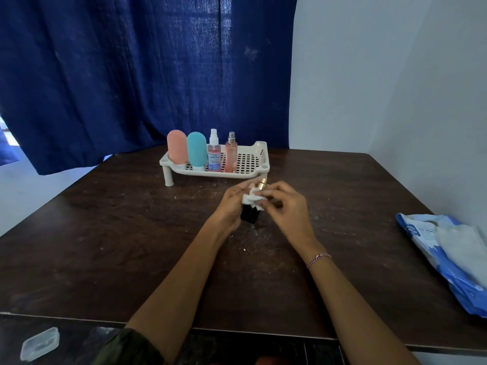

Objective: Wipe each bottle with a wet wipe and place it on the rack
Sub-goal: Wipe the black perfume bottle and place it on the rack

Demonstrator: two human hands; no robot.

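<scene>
A small black bottle [249,215] with a gold top [261,184] is held above the middle of the dark table. My left hand [232,206] grips its body. My right hand [286,209] pinches a crumpled white wet wipe [251,198] against the bottle's neck. Behind them stands a cream plastic rack [259,164] on short legs. It holds a pink bottle [177,146], a teal bottle [196,150], a clear spray bottle with a pink label [214,151] and a slim pink spray bottle [231,154]. The right half of the rack has no bottles.
A blue and white wet wipe pack [453,256] lies at the table's right edge, with a wipe sticking out. A clear plastic lid [39,343] sits below the table's front left edge. A blue curtain hangs behind; a white wall is at right.
</scene>
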